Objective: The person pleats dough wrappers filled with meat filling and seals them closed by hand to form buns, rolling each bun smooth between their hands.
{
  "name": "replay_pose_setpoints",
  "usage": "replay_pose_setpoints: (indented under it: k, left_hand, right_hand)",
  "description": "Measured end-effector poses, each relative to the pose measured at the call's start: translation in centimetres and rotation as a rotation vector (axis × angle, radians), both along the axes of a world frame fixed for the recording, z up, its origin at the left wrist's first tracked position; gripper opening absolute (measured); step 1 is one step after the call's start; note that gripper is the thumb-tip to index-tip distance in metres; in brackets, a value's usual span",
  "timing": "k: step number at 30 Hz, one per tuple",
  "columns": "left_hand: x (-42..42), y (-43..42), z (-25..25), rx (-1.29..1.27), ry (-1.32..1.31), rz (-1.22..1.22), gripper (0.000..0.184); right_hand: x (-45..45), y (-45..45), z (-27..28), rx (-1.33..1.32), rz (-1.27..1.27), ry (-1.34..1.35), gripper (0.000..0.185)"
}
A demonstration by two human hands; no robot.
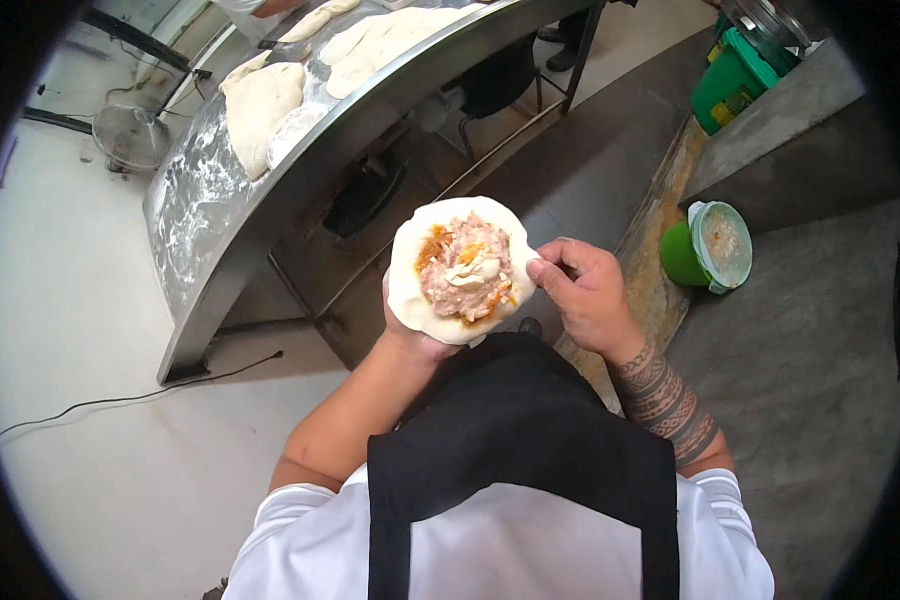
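Note:
A round of pale dough [405, 265] lies on my left hand [415, 335], which supports it from beneath; most of the fingers are hidden under it. Heaped in its middle is a pinkish minced filling [467, 282] with orange, oily bits around it and a pale lump on top. At the right edge of the dough, the thumb and forefinger of my right hand [585, 290] pinch the rim. The dough is spread open around the filling, held in front of my black apron.
A floured metal table [205, 205] curves across the upper left, bearing large dough slabs [260, 105]. A person's arm shows behind it. On the right stand a green bucket with a clear lid [682, 255] and another green container [730, 85]. A black cable [140, 395] crosses the floor.

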State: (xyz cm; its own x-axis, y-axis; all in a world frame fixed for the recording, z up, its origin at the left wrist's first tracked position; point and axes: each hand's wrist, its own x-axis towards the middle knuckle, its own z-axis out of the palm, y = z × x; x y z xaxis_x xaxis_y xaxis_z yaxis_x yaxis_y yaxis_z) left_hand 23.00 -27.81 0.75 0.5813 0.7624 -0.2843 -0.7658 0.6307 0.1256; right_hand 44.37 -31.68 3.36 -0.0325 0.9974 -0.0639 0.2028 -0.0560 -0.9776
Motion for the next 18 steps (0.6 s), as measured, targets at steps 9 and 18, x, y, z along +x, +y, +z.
replay_pose_setpoints:
  k: [9, 18]
  left_hand:
    - [-1.7, 0.6, -1.9, -0.031, -0.086, -0.033, 0.065]
    - [-2.3, 1.5, -1.4, 0.016, -0.094, -0.073, 0.060]
  right_hand:
    - [0.0, 2.5, -0.1, -0.129, 0.060, 0.012, 0.019]
    - [-0.4, 3.4, -1.9, -0.087, 0.119, 0.205, 0.017]
